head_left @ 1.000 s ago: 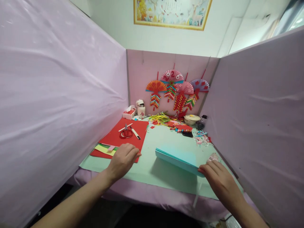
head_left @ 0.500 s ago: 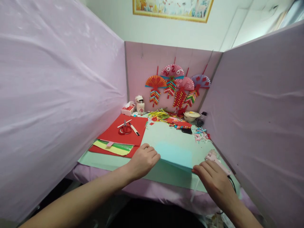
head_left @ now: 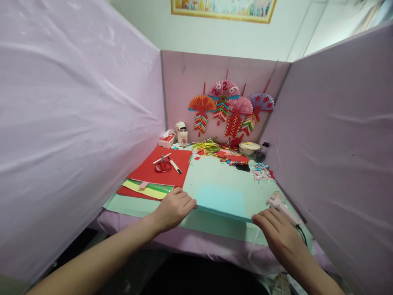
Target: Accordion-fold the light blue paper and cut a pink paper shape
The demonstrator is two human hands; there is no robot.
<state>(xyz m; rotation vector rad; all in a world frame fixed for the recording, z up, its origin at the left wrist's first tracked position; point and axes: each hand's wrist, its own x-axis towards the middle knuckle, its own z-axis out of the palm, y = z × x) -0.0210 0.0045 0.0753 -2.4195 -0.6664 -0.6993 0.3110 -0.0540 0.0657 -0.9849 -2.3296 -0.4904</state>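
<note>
Since a second ago the blue paper (head_left: 221,200) has come down from a raised tilt to lie nearly flat on the counter (head_left: 215,174), and the left hand (head_left: 173,208) has crossed from the red sheets (head_left: 159,172) to the paper's left edge. That hand rests with fingers loosely curled on the edge; the right hand (head_left: 276,233) lies flat, fingers together, at the near right corner. Neither closes around anything.

It looks like a thin folded sheet or small stack: light, flexible, smooth, easily creased, so best taken at the edges or corners with a flat pinch. It sits on the mint counter, near the front edge, between both hands.

Red-handled scissors (head_left: 163,164) lie on the matte red sheets, yellow and green sheets (head_left: 147,189) below them. A pale glue gun (head_left: 281,203) lies just beside the right hand. Pleated paper fans (head_left: 230,108) hang on the back panel.
</note>
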